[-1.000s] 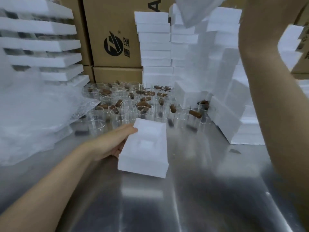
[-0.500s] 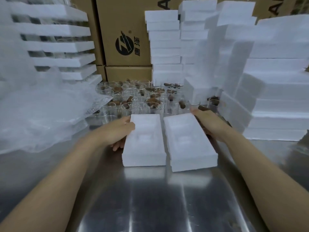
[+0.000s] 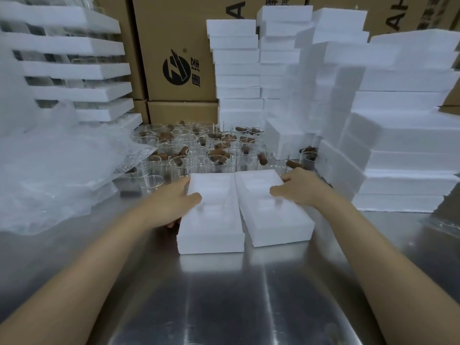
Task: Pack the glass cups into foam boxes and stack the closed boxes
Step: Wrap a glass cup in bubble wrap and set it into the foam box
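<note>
Two white foam box halves lie side by side on the steel table, hollow sides up. My left hand (image 3: 171,205) grips the left foam half (image 3: 211,227) at its left edge, thumb on top. My right hand (image 3: 298,188) grips the right foam half (image 3: 273,220) near its far right corner, thumb over the rim. Both hollows hold nothing. Behind the halves stand several clear glass cups (image 3: 199,150) with brown cork pieces in and among them.
Stacks of white foam boxes (image 3: 403,145) rise at the right and back (image 3: 236,70). Crumpled bubble wrap (image 3: 49,175) and foam trays with glasses (image 3: 74,70) fill the left. Cardboard cartons (image 3: 174,58) stand behind. Bare steel table (image 3: 224,295) lies in front.
My right hand came down from above with a second foam half and set it on the table beside the first. Both hands now hold the two halves together.
</note>
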Demonstrator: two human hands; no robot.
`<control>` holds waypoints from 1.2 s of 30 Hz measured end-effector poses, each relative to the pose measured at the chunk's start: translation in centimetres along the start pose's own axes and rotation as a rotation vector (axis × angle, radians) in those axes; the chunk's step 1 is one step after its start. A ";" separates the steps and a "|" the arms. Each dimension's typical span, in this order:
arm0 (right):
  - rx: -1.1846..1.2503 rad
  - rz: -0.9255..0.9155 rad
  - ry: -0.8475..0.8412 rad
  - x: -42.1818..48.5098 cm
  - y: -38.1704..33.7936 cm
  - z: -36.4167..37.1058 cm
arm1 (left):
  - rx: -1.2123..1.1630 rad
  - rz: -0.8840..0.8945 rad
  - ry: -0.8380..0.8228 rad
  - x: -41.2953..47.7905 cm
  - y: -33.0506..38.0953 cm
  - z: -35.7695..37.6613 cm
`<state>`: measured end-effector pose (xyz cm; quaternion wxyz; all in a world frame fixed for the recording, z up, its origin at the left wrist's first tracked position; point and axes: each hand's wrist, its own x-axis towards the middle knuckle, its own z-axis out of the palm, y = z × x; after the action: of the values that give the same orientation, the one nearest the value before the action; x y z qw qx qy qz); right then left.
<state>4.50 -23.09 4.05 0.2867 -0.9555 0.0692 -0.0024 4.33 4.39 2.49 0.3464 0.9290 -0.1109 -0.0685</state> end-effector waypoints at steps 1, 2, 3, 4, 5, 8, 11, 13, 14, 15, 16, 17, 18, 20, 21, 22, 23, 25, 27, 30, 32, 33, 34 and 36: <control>0.029 -0.016 0.036 0.2 -0.2 0.5 | -0.003 -0.005 0.017 0.0 0.1 0.1; 0.070 -0.028 0.063 0.3 -0.2 1.1 | 0.000 -0.010 0.042 0.0 0.2 0.1; 0.098 -0.039 0.087 0.4 -0.3 1.5 | 0.006 -0.017 0.072 0.1 0.2 0.2; 0.111 -0.047 0.113 0.5 -0.3 1.7 | 0.011 -0.026 0.099 0.2 0.2 0.3; 0.119 -0.060 0.137 0.5 -0.2 1.8 | 0.015 -0.040 0.120 0.3 0.1 0.4; 0.111 -0.099 0.166 0.4 -0.3 1.9 | 0.032 -0.070 0.144 0.4 0.2 0.3; 0.022 -0.094 0.395 0.5 -0.1 1.5 | 0.095 -0.084 0.123 0.2 0.3 0.2; 0.020 -0.100 0.612 0.7 0.6 0.8 | 0.147 -0.072 0.147 0.3 0.2 0.2; 0.018 -0.121 0.649 0.9 1.1 0.6 | 0.168 -0.062 0.166 0.3 0.1 0.2; -0.005 -0.130 0.632 1.2 1.6 0.5 | 0.180 -0.054 0.186 0.3 0.1 0.2; -0.037 -0.135 0.586 1.5 2.1 0.6 | 0.184 -0.044 0.210 0.3 0.0 0.2; -0.063 -0.135 0.544 1.8 2.5 0.9 | 0.179 -0.040 0.237 0.4 0.0 0.2; -0.074 -0.132 0.523 2.1 2.8 1.2 | 0.167 -0.037 0.269 0.3 0.0 0.1; -0.071 -0.108 0.495 2.7 3.3 1.5 | 0.150 -0.027 0.324 0.2 0.0 0.0; -0.072 -0.099 0.473 2.9 3.5 1.5 | 0.149 -0.019 0.343 0.2 0.0 0.0; -0.075 -0.099 0.452 3.2 3.8 1.6 | 0.151 -0.011 0.358 0.2 0.1 0.0; -0.075 -0.105 0.443 3.4 4.0 1.6 | 0.151 -0.007 0.370 0.2 0.1 0.0; -0.046 -0.125 0.476 3.7 4.3 1.7 | 0.152 -0.002 0.392 0.2 0.0 0.0; 0.008 -0.151 0.527 3.6 4.2 1.9 | 0.151 0.013 0.411 0.3 0.0 0.1; 0.156 -0.176 0.585 3.7 3.7 1.8 | 0.145 0.037 0.428 0.3 -0.1 0.2; 0.256 -0.209 0.616 3.5 3.4 1.5 | 0.146 0.042 0.450 0.4 -0.2 0.2; 0.258 -0.230 0.630 3.2 3.1 1.3 | 0.147 0.049 0.466 0.4 -0.2 0.2; 0.238 -0.251 0.642 3.1 2.9 1.2 | 0.146 0.061 0.484 0.5 -0.2 0.2; 0.160 -0.317 0.687 2.7 2.1 0.7 | 0.123 0.096 0.531 0.4 -0.1 0.2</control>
<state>6.93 -24.79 2.21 0.3164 -0.8725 0.0122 -0.3722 4.71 4.21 2.30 0.3093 0.9272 -0.0642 0.2011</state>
